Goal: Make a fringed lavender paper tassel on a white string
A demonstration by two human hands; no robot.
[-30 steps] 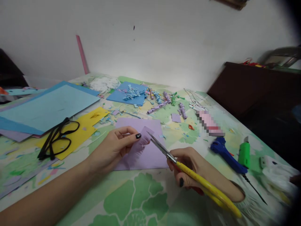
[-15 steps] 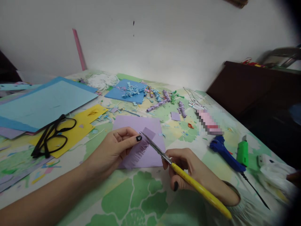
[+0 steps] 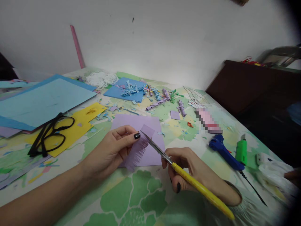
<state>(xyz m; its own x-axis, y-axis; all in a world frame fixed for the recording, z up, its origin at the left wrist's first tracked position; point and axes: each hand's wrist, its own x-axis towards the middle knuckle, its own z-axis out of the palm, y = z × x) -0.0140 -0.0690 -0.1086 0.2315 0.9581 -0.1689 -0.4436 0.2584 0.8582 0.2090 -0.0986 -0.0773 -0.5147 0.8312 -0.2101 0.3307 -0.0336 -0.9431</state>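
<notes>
My left hand (image 3: 119, 142) pinches a purple paper strip (image 3: 138, 150) between thumb and fingers. A row of fine fringe cuts runs along the strip's right edge. Held in my right hand (image 3: 185, 166) are scissors (image 3: 199, 188) with long yellow handles. Their metal blades reach the strip's fringed edge, close to my left thumb, and the blades look nearly closed. Beneath the strip, a larger sheet of light purple paper (image 3: 154, 157) lies flat on the flowered tablecloth (image 3: 131, 194).
Black glasses (image 3: 44, 141) rest on yellow paper (image 3: 77, 131) at left, beside blue sheets (image 3: 47, 100). Rolled paper pieces (image 3: 181, 108) and scraps lie behind. On the right are a blue glue gun (image 3: 227, 153), a green cutter (image 3: 241, 152) and a plastic bag (image 3: 275, 175).
The view has shifted slightly. My hands keep their hold on the strip and the scissors, and the blades stay at the fringed edge with little visible movement.
</notes>
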